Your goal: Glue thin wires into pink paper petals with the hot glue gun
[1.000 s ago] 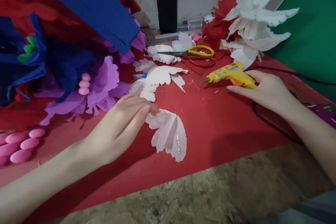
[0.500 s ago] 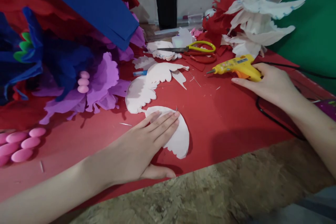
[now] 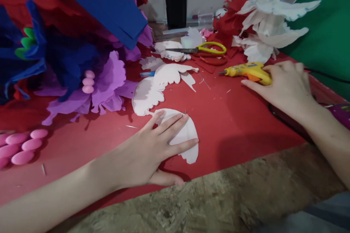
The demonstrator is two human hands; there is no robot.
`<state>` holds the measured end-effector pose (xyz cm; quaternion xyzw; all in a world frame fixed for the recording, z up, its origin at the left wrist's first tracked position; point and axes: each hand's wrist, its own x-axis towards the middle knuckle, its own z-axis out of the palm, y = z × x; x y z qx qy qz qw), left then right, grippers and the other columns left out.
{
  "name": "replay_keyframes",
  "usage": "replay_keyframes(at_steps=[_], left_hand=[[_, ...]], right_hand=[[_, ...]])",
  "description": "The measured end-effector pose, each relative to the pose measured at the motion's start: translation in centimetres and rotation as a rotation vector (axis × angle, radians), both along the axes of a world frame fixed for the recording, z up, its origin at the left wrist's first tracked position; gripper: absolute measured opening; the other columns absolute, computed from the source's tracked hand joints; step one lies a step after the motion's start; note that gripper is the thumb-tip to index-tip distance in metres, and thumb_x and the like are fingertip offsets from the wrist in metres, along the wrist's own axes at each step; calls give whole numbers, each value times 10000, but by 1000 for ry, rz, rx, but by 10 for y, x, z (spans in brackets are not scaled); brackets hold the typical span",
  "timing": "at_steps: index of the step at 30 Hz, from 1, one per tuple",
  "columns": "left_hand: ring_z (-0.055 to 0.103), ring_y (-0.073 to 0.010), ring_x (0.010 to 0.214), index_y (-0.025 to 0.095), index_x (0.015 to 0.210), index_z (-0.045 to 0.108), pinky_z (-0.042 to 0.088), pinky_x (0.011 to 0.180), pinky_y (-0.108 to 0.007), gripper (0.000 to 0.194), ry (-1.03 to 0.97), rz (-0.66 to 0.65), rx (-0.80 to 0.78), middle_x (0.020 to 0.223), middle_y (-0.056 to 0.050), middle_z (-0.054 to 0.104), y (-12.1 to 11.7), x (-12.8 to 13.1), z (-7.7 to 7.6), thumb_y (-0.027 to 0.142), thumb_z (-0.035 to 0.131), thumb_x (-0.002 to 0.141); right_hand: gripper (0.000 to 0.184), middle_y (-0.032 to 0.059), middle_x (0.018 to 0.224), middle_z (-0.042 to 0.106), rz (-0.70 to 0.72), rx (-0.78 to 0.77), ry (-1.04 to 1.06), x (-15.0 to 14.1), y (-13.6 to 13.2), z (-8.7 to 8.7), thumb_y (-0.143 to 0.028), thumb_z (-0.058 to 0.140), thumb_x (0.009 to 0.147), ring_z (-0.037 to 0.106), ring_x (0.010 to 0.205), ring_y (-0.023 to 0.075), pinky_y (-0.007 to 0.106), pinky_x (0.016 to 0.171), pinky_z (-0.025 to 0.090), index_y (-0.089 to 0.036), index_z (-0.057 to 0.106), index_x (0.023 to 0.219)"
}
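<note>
My left hand (image 3: 153,149) lies palm down with its fingers spread, pressing on a white scalloped cut-out (image 3: 188,133) that looks like a petal or wing. Part of that piece is hidden under my fingers. Right at its upper edge, more white scalloped cut-outs (image 3: 146,96) lie on the red sheet (image 3: 218,116). At the right, my right hand (image 3: 290,87) is closed around the handle end of a yellow hot glue gun (image 3: 246,70). The gun rests on its side, nozzle pointing left, and my thumb lies along its lower side.
Yellow-handled scissors (image 3: 210,48) lie behind the cut-outs, near a blue pen (image 3: 147,74). Purple paper flowers (image 3: 109,80) and blue sheets (image 3: 101,3) crowd the left. Pink oval pieces (image 3: 23,156) sit at left front. White paper flowers (image 3: 265,25) stand before a green board (image 3: 322,25).
The fingers of my left hand have spread wider across the white cut-out. My right hand has its knuckles raised more over the glue gun, which has barely moved.
</note>
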<state>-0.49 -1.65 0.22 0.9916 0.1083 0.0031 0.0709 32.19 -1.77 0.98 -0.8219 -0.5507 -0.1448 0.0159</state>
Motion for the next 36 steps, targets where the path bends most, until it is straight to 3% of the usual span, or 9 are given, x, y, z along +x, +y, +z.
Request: replay_keyframes(at_steps=[2, 5, 8, 12, 17, 23, 27, 30, 36], left_hand=[[230, -351, 1364, 220, 1384, 347, 197, 1047, -597, 695, 17, -11, -6, 1475, -177, 261, 0, 1, 1, 625, 448, 827], [279, -279, 1358, 153, 1398, 305, 102, 1112, -524, 704, 33, -53, -46, 1465, -106, 300, 1, 2, 3, 597, 413, 863], [311, -232, 1346, 113, 1397, 294, 25, 1141, -439, 710, 28, -63, -91, 1454, -72, 313, 2, 3, 3, 600, 357, 884], [275, -218, 1363, 116, 1405, 276, 24, 1144, -416, 703, -5, -41, -135, 1461, -68, 295, 2, 2, 2, 596, 328, 895], [218, -282, 1376, 153, 1395, 318, 102, 1126, -502, 648, -3, -45, -148, 1453, -42, 331, 1, 0, 0, 573, 336, 902], [201, -397, 1352, 202, 1387, 346, 145, 1054, -647, 622, 13, -25, -129, 1442, -22, 362, 0, -1, 0, 570, 381, 887], [214, -393, 1348, 211, 1387, 343, 146, 1060, -641, 627, 42, -39, -118, 1451, -7, 345, 1, 1, 2, 568, 411, 876], [244, -386, 1341, 166, 1397, 316, 160, 1067, -614, 700, 12, -41, -88, 1465, -61, 323, 0, 0, 1, 587, 442, 853], [329, -266, 1324, 41, 1286, 421, 95, 1139, -456, 666, -115, 47, -83, 1366, -153, 460, -2, -3, -1, 575, 338, 898]], right_hand=[[440, 221, 1051, 545, 190, 197, -1, -8, -7, 2, -431, 519, 821, 471, 1037, 337, 434, 790, 383, -64, 590, 1053], [225, 124, 922, 584, 721, 371, 115, -31, -21, 3, -252, 413, 885, 522, 929, 231, 395, 806, 402, -148, 597, 964], [208, 72, 907, 584, 1079, 289, 247, -61, -32, 1, -135, 422, 865, 498, 883, 181, 358, 801, 414, -185, 574, 998], [253, 71, 932, 573, 1287, 111, 341, -84, -34, -6, -145, 401, 882, 455, 896, 170, 340, 783, 413, -158, 567, 1072], [360, 82, 924, 542, 1345, 38, 395, -80, -25, -17, -294, 318, 939, 421, 865, 169, 342, 759, 381, -145, 557, 1163], [407, 69, 910, 514, 1360, -26, 402, -77, -24, -23, -340, 273, 950, 404, 841, 165, 336, 758, 344, -185, 578, 1170], [401, 87, 892, 515, 1263, 13, 313, -80, -24, -21, -321, 299, 941, 400, 819, 178, 332, 719, 344, -148, 596, 1148], [407, 97, 887, 527, 1242, 33, 263, -81, -23, -20, -308, 299, 937, 411, 807, 182, 332, 710, 355, -123, 597, 1142], [378, 79, 876, 563, 1293, 77, 160, -80, -26, -22, -331, 322, 930, 429, 785, 175, 340, 701, 356, -178, 602, 1132]])
